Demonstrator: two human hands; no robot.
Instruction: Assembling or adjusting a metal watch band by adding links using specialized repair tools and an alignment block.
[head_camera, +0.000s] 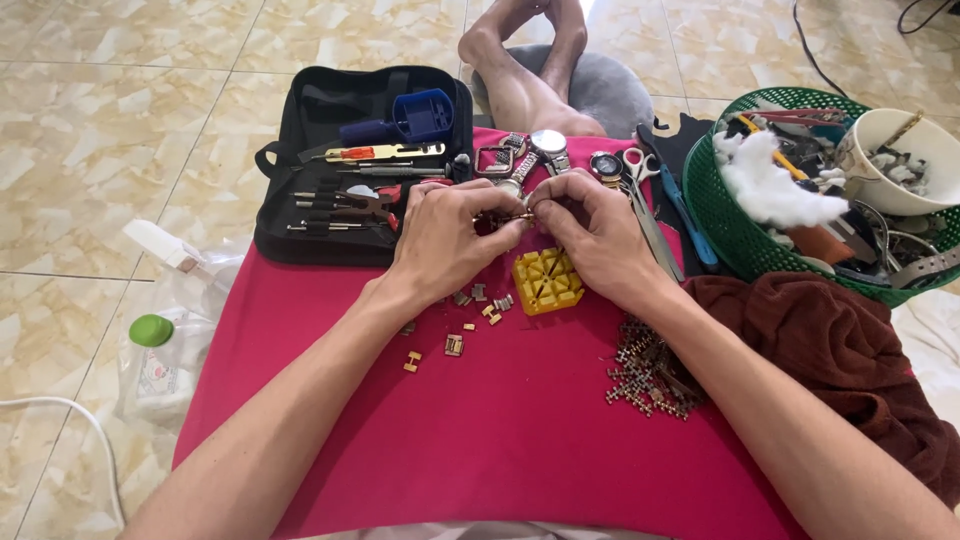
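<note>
Red cloth (520, 430) under loose links (470, 320)

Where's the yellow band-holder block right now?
In the head view, the yellow block sits on the red cloth mid-table, just below the right hand, with loose links to its left.

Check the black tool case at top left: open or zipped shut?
Open. The black tool case lies with its lid folded back, and the tools strapped inside and a blue holder show.
</note>
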